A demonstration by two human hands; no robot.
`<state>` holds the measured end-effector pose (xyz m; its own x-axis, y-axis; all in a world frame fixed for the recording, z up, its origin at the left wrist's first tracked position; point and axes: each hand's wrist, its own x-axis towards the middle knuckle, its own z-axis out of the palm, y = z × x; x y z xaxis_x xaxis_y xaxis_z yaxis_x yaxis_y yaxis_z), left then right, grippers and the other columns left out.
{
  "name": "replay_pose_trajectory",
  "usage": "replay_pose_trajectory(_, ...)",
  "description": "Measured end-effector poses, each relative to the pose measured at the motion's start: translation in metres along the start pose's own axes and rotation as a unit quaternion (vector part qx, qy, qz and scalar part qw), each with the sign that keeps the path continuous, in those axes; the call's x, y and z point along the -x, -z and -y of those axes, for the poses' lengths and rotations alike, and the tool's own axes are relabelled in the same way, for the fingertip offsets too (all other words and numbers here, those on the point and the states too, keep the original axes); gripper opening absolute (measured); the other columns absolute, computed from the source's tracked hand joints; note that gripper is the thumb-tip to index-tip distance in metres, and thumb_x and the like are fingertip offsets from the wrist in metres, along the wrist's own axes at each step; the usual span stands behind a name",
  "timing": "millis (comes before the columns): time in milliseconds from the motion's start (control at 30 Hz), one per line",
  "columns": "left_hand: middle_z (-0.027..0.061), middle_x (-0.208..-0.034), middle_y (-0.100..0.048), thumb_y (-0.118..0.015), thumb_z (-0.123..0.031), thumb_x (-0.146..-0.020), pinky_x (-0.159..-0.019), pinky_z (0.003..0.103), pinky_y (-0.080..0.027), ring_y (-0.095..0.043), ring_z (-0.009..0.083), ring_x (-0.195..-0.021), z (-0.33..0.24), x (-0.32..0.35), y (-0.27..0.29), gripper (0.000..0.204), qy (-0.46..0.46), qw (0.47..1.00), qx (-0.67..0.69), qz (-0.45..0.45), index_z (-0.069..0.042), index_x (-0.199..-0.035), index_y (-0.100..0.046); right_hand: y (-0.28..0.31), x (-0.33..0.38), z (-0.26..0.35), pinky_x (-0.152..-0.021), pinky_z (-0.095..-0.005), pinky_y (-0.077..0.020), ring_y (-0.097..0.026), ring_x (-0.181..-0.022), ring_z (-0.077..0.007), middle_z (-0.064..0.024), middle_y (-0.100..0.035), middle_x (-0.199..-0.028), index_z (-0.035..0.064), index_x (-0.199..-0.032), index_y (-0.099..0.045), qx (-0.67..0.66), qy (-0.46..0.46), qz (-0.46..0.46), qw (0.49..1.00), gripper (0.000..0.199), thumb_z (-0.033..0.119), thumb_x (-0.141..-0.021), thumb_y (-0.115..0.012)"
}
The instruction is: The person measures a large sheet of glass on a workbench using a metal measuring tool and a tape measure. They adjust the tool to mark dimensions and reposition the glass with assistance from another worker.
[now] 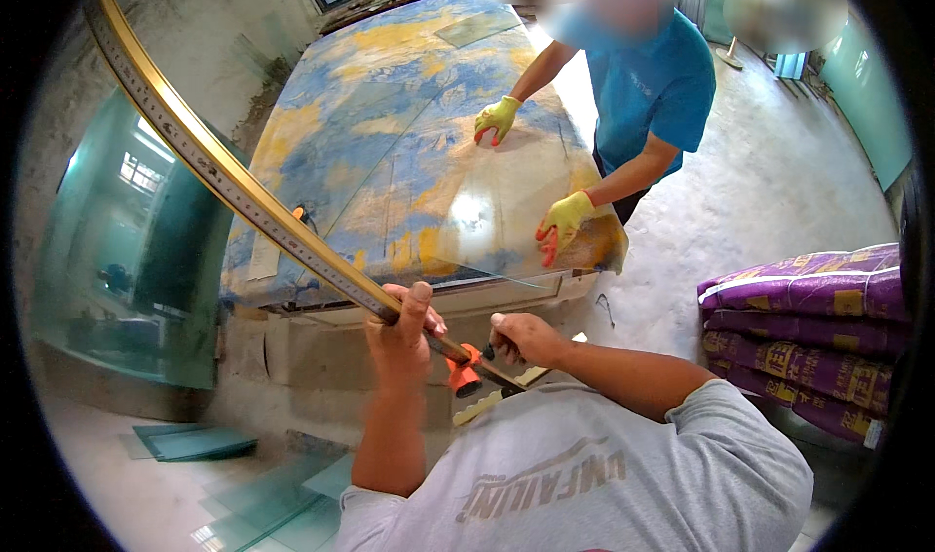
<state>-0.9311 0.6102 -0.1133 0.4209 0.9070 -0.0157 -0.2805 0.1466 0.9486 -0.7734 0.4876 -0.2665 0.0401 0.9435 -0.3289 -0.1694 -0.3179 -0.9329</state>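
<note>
A long gold-coloured measuring ruler point(263, 208) with a marked scale slants from the upper left down toward my body. My left hand point(404, 330) is wrapped round it near its lower end. Just below that hand, an orange fitting point(466, 369) with a dark end sits on the ruler. Beside the fitting, my right hand point(526, 340) is closed, its fingertips at a small dark part whose kind I cannot make out. Across the table, a person in a blue shirt point(643, 84) rests yellow-and-red gloved hands point(565, 223) on a clear glass sheet point(492, 196).
The table point(390, 40) has a blue-and-yellow stained cover, with more glass and an orange-and-black tool point(300, 214) on it. Large glass sheets point(127, 250) lean at left. Glass pieces point(195, 442) lie on the floor at lower left. Purple sacks point(808, 323) are stacked at right.
</note>
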Motion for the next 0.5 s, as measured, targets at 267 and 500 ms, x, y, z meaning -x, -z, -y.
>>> replay_pose_trajectory(267,0.0043,-0.061,-0.056,-0.076,-0.023,-0.095,-0.055,0.032,-0.050,-0.057,0.0158,-0.054,0.036,0.045,-0.083,0.027,-0.026,0.997,-0.068,-0.008,-0.008,-0.087,-0.055,0.039,0.055,0.023,-0.087,-0.0519,-0.0516,-0.069,-0.096,-0.0471,-0.0315,-0.070,-0.092,-0.0032,-0.093,-0.073,0.233,-0.101,-0.075,0.964,0.075,0.065,-0.102,-0.042)
replay_pose_trajectory(500,0.0025,-0.067,-0.058,-0.083,-0.023,-0.090,-0.055,0.028,-0.048,-0.058,0.0123,-0.058,0.057,0.078,-0.148,0.031,-0.042,0.996,-0.081,0.005,-0.007,-0.088,-0.056,0.077,0.095,-0.011,-0.088,-0.0507,-0.0519,-0.069,-0.094,-0.0502,-0.0336,-0.070,-0.089,-0.0059,-0.088,-0.074,0.159,-0.094,-0.066,0.981,0.079,0.065,-0.101,-0.042)
